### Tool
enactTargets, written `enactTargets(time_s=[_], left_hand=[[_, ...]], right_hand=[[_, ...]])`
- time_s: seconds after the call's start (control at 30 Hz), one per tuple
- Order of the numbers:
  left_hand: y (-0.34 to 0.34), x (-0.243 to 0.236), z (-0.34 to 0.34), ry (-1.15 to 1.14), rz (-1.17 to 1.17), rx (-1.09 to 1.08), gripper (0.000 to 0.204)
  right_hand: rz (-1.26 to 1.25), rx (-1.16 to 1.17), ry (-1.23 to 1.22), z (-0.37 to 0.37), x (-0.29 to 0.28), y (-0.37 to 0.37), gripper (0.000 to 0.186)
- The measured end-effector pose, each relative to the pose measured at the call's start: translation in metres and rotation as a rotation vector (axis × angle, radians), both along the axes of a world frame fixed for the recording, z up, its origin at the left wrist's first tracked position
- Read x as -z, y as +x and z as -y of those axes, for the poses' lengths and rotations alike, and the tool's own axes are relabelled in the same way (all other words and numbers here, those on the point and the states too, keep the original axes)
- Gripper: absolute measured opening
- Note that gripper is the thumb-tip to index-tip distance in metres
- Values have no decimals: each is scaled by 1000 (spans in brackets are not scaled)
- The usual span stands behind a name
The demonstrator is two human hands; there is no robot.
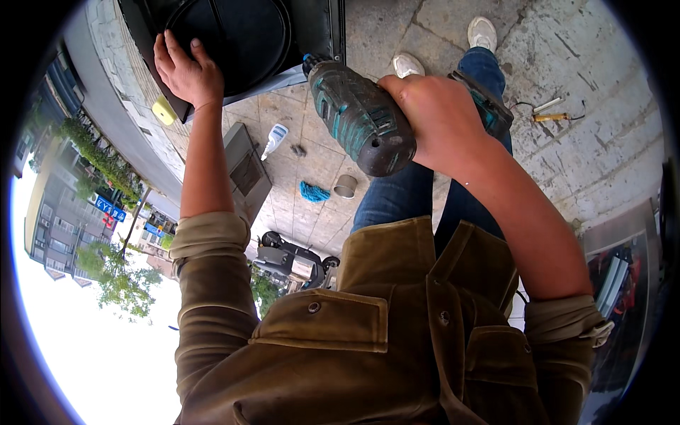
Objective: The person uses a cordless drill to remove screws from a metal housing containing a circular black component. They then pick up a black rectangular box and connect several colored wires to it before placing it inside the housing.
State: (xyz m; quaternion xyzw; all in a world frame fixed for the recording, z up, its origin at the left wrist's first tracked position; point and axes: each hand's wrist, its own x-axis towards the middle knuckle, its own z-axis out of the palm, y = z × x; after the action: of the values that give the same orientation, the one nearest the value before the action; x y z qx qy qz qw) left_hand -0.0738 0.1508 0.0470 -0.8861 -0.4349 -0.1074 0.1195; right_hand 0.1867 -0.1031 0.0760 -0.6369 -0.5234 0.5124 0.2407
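- Left hand (190, 76): fingers loosely apart, resting on the black panel's left edge, apparently steadying it.
- Black panel (248, 39): round-ringed, at the picture's top, above the paving.
- Cordless drill (361, 117): nose near the panel's lower-right corner; contact unclear. Drilling or screwdriving seems in hand; the next move calls for careful alignment.
- Right hand (443, 120): clamped around the drill's handle.

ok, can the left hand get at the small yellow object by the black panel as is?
Probably yes. The left hand seems to rest on the black panel, and the yellow object sits just past its edge, uncovered. Only that edge looks in between; depth is hard to judge.
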Motion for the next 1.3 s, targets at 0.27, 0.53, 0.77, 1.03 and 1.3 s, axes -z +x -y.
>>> enactTargets(time_s=[0.27,0.53,0.77,1.03,1.3], left_hand=[[1,2,4,7,-44,-11,49],[5,-3,0,-7,-62,-33,51],[3,0,-3,-1,-51,-34,51],[4,-3,-3,-6,-43,-38,51],[4,-4,-1,-22,-20,-25,48]], right_hand=[[-258,284,-60,19,-1,44,32],[-227,419,194,-15,-4,45,31],[-157,365,172,-31,9,46,28],[-116,332,133,-38,5,45,26],[-132,337,35,-51,-6,43,29]])
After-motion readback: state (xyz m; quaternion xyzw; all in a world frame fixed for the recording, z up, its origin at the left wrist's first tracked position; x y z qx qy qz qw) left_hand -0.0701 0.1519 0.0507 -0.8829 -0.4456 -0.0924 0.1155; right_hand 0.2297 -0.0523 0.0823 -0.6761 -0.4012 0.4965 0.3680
